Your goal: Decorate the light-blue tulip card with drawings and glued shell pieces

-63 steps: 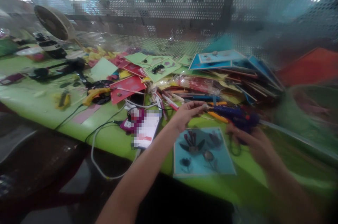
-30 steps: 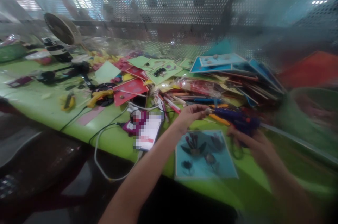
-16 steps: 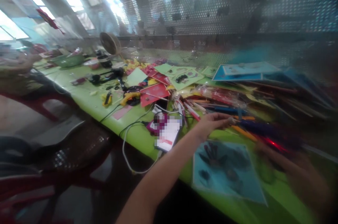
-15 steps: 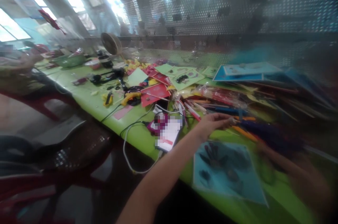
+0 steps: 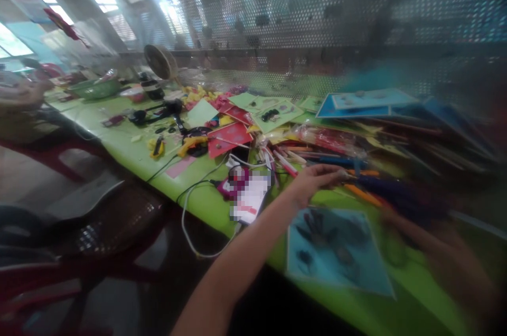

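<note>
My left hand (image 5: 317, 180) reaches out over the table, thumb and fingertips pinched together on something small and pale that I cannot make out. The nozzle of a dark blue glue gun (image 5: 396, 193) meets those fingertips. A whitish stick juts from the gun's back end. At the right, my right hand (image 5: 423, 243) is closed around the gun, badly blurred. Below both hands lies a light blue card (image 5: 336, 257) with dark flower-like and roundish pieces on it.
A phone (image 5: 252, 198) with a white cable lies left of my forearm. Beyond are red cards (image 5: 229, 139), green cards (image 5: 277, 111), a yellow glue gun (image 5: 192, 145), blue cards (image 5: 356, 106) and sticks. A mesh panel (image 5: 285, 19) borders the green table (image 5: 214, 214). Another person sits far left.
The whole view has shifted slightly, with things appearing a little further left and up. Both hands keep their places at the glue gun and its tip.
</note>
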Available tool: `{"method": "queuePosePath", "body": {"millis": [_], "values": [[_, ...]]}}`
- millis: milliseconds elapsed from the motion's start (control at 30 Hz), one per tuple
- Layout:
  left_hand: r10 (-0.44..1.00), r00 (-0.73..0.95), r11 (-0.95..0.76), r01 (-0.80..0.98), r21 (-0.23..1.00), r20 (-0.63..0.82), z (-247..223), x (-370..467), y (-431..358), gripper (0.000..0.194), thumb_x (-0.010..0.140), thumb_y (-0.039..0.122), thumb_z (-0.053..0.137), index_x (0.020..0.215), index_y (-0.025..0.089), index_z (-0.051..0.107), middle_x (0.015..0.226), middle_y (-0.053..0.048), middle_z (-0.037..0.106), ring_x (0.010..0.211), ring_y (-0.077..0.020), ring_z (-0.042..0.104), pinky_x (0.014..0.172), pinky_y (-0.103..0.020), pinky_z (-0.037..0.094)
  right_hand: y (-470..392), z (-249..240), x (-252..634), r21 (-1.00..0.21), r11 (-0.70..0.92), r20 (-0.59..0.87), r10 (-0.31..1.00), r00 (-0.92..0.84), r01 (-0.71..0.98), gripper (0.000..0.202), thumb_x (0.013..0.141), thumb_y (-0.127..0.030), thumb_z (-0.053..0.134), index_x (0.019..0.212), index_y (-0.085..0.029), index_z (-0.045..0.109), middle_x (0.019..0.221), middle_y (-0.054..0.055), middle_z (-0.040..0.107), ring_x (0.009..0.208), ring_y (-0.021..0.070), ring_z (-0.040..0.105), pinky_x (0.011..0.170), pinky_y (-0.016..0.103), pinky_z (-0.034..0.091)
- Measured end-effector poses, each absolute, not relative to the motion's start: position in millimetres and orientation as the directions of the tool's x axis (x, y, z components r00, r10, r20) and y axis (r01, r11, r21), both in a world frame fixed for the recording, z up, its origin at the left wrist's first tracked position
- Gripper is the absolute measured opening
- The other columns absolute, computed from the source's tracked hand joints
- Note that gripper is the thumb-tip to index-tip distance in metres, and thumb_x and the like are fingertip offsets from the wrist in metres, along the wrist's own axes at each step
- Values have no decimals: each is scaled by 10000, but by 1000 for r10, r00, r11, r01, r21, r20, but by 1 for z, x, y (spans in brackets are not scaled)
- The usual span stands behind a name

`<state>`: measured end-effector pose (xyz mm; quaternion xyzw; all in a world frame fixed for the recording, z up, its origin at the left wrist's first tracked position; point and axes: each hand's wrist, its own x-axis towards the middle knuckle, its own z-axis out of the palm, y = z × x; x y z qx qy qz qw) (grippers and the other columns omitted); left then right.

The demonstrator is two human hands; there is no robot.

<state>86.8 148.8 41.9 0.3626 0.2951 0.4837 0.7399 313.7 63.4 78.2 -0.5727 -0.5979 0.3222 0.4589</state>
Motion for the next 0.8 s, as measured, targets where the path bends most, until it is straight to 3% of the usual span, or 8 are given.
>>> {"method": "queuePosePath", "body": {"millis": [133, 333, 567, 800], "values": [[930, 358, 268, -508, 819, -83, 43, 86, 149, 555, 528, 447, 1005, 945, 144, 799, 900, -55, 784, 770, -111, 665, 765, -253, 464, 63, 68, 321, -957, 29, 44, 998, 44, 287, 474, 696, -697, 801, 708, -224, 768, 604, 46, 660, 509, 183, 586, 491, 306, 506], [929, 362, 266, -515, 815, -74, 42, 86, 150, 413, 641, 339, 967, 970, 150, 803, 925, -56, 793, 741, -95, 654, 756, -247, 466, 60, 68, 320, -985, 6, 11, 1000, 28, 175, 438, 752, -602, 829, 813, -176, 745, 688, 31, 667, 527, 129, 551, 490, 267, 458], [925, 377, 264, -538, 801, -51, 41, 86, 150, 400, 628, 343, 973, 946, 161, 812, 922, -48, 792, 746, -94, 655, 752, -249, 470, 59, 69, 316, -979, 4, 5, 1000, 6, 204, 474, 759, -658, 801, 821, -192, 733, 588, -5, 602, 501, 128, 535, 468, 261, 438], [922, 384, 250, -496, 832, -48, 39, 86, 150, 410, 646, 348, 963, 974, 155, 812, 932, -55, 791, 759, -101, 653, 771, -258, 467, 60, 72, 316, -974, 28, 29, 1000, 0, 225, 505, 734, -698, 803, 810, -205, 725, 690, 23, 683, 507, 125, 554, 495, 280, 468]]}}
